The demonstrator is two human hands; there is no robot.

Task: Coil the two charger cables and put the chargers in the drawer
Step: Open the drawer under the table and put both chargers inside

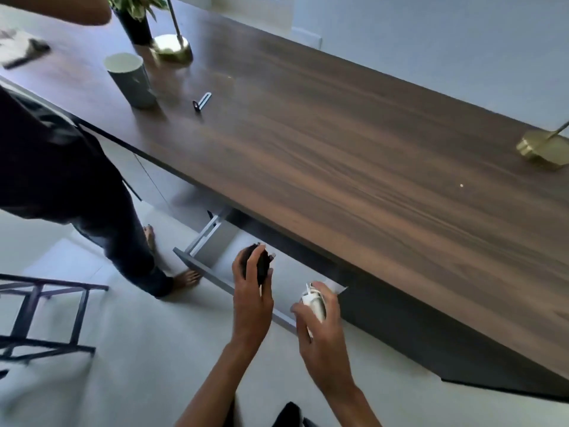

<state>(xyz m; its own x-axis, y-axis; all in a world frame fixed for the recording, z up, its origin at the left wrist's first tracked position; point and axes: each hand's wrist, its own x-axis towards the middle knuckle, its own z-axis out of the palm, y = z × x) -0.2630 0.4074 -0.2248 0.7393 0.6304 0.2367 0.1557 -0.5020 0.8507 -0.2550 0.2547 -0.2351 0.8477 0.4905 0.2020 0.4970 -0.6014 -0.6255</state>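
My left hand (251,298) grips a black charger (263,266) with its cable wound around it. My right hand (320,331) holds a white charger (315,303), also wrapped in its cable. Both hands hover over the pulled-out drawer (215,277) under the front edge of the dark wooden table (338,155). The drawer's pale inside shows behind my fingers, and part of it is hidden by my hands.
Another person in dark clothes stands barefoot at the left (61,167). On the table are a grey cup (131,80), a small metal piece (201,101), two brass lamp bases (172,47) (543,149) and a potted plant (135,20). A black metal frame (46,318) stands at the lower left.
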